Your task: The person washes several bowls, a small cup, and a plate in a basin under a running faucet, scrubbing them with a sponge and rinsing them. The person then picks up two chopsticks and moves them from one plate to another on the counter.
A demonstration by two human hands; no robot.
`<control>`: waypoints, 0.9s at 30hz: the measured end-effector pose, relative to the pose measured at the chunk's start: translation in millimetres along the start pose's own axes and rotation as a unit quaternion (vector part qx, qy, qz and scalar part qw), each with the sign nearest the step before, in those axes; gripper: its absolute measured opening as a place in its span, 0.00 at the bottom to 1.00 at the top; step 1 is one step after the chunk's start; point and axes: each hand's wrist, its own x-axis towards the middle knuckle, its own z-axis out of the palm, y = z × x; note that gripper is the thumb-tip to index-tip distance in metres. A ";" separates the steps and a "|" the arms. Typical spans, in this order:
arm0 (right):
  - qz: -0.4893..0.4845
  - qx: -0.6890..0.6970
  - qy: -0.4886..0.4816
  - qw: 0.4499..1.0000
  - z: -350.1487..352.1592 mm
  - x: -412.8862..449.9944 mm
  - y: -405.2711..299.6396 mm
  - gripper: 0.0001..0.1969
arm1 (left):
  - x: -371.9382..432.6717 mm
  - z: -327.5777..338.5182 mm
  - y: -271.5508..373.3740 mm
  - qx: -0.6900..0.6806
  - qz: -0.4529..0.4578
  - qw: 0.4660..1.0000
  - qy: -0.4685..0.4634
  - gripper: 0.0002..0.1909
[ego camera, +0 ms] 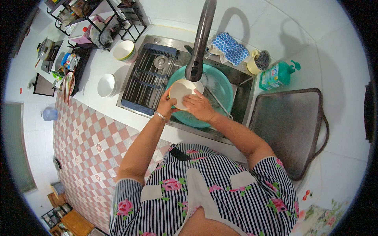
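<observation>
Under the dark metal faucet (197,56), my left hand (165,104) grips the left side of a white bowl with a yellow rim (179,88). My right hand (199,105) lies with its fingers on the bowl's inner surface at the right; whether it holds anything cannot be seen. The bowl is tilted above a teal plastic basin (226,88) that stands in the steel sink. Another pale rim shows just behind the bowl. In the basin are water and a long metal utensil handle (218,101).
A drying rack (144,82) spans the sink's left part. Stacked bowls (124,50) and white bowls (107,85) stand left of it. To the right are a yellow cup with a scrubber (253,63), a green pump bottle (276,76) and a large dark tray (288,129). A blue patterned cloth (230,48) lies behind.
</observation>
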 end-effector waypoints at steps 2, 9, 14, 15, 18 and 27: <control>0.156 0.163 0.041 0.973 10.5 -3.0 -20.2 0.13 | 2.7 7.6 -3.8 -0.027 -0.010 0.999 0.030 0.34; 0.456 0.359 -0.077 0.811 29.8 -60.9 -29.4 0.17 | 3.1 -1.1 -27.8 -0.010 -0.195 0.977 0.087 0.35; 0.526 0.376 -0.135 0.750 55.7 -115.5 2.5 0.21 | 0.3 -4.0 -28.8 -0.009 -0.164 0.982 0.088 0.34; 0.527 0.376 -0.134 0.750 62.8 -122.5 8.2 0.21 | 1.0 -3.3 -29.1 -0.008 -0.165 0.982 0.088 0.34; 0.542 0.384 -0.187 0.724 89.9 -141.2 19.7 0.23 | 2.6 0.2 -30.3 -0.011 -0.178 0.980 0.087 0.33; 0.450 0.341 -0.294 0.771 125.4 -142.4 37.1 0.19 | -0.5 -6.9 -29.6 -0.062 -0.175 0.980 0.074 0.31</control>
